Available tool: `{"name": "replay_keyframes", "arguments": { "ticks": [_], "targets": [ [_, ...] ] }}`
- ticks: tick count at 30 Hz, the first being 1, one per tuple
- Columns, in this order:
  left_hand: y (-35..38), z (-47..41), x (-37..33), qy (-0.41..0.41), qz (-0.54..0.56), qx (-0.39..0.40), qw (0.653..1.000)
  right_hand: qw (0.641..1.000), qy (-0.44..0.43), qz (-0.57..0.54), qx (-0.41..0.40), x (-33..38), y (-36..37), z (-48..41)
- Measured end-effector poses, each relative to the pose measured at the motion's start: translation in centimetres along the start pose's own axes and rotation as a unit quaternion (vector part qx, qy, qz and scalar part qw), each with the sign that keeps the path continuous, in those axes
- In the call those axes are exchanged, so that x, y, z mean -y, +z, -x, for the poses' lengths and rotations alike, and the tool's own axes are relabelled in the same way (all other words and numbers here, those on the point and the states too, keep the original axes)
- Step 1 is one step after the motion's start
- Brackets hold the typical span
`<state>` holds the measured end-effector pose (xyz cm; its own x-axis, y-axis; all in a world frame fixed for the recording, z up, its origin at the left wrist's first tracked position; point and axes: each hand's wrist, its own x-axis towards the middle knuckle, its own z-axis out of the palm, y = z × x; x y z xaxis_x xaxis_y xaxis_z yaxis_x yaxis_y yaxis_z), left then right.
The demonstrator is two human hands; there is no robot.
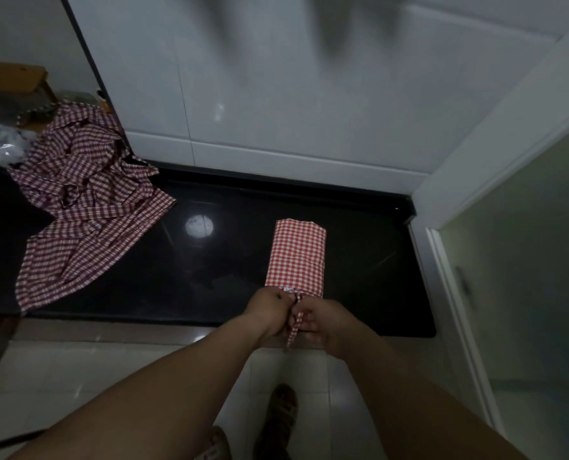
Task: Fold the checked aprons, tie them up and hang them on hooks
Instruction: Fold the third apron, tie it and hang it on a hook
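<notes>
One checked apron (298,257) lies folded at the counter's (230,260) four o'clock, left hand (269,310) and right hand (319,322) each in a tight grip on its strap (294,328), apparently mid-tie, while a crumpled pile (84,200) at ten o'clock awaits folding.

Glossy black counter (210,277), folded checked apron (298,257) at right, crumpled checked aprons (87,200) heaped at left

Folded red-checked apron (296,257) flat, strap (294,330) trailing near end; crumpled aprons (84,200), perhaps two, heaped left.
</notes>
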<state>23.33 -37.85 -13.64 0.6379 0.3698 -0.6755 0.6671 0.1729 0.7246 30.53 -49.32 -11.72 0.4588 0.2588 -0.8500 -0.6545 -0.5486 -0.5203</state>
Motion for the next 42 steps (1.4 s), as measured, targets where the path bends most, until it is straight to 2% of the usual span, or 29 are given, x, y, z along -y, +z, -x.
{"name": "replay_keyframes", "arguments": {
  "ticks": [3,6,8,10,11,14,16,20,24,27,30,36,42],
  "targets": [
    [0.4,-0.7,0.0,-0.021,0.000,0.003,1.000,0.998,-0.024,0.054,0.019,-0.6,-1.1,0.3],
    [0.7,-0.2,0.1,-0.020,-0.030,-0.002,0.999,0.974,-0.074,0.208,0.046,-0.2,-2.1,1.2],
    [0.5,0.0,0.0,0.019,-0.103,-0.102,0.989,0.953,-0.099,0.280,0.061,1.4,-2.7,2.0],
    [-0.1,0.3,-0.6,0.071,-0.128,-0.190,0.971,0.926,-0.126,0.349,0.067,3.9,-3.4,2.7],
    [-0.4,0.2,-0.9,0.103,-0.135,-0.199,0.965,0.918,-0.130,0.369,0.071,5.0,-3.7,2.8],
    [-0.9,-0.3,-1.8,0.182,-0.193,-0.163,0.950,0.890,-0.141,0.427,0.075,9.0,-4.5,2.4],
    [-0.7,-0.9,-2.6,0.203,-0.222,-0.158,0.941,0.866,-0.160,0.468,0.075,11.6,-4.9,1.6],
    [-0.2,-2.6,-3.4,0.148,-0.240,-0.152,0.947,0.815,-0.184,0.542,0.093,16.4,-5.5,-1.7],
    [-0.2,-3.4,-3.0,0.127,-0.296,-0.175,0.930,0.772,-0.193,0.590,0.135,20.4,-5.5,-6.6],
    [0.0,-3.3,-3.5,0.105,-0.315,-0.179,0.926,0.753,-0.214,0.604,0.152,22.8,-5.1,-10.0],
    [0.2,-3.9,-4.4,0.083,-0.323,-0.181,0.925,0.756,-0.243,0.590,0.146,24.3,-4.7,-12.7],
    [0.3,-5.5,-5.0,0.071,-0.283,-0.189,0.938,0.763,-0.198,0.599,0.140,24.2,-5.6,-15.0],
    [0.2,-6.7,-4.7,0.082,-0.268,-0.192,0.940,0.821,-0.082,0.534,0.183,25.2,-6.8,-15.6]
  ]
}}
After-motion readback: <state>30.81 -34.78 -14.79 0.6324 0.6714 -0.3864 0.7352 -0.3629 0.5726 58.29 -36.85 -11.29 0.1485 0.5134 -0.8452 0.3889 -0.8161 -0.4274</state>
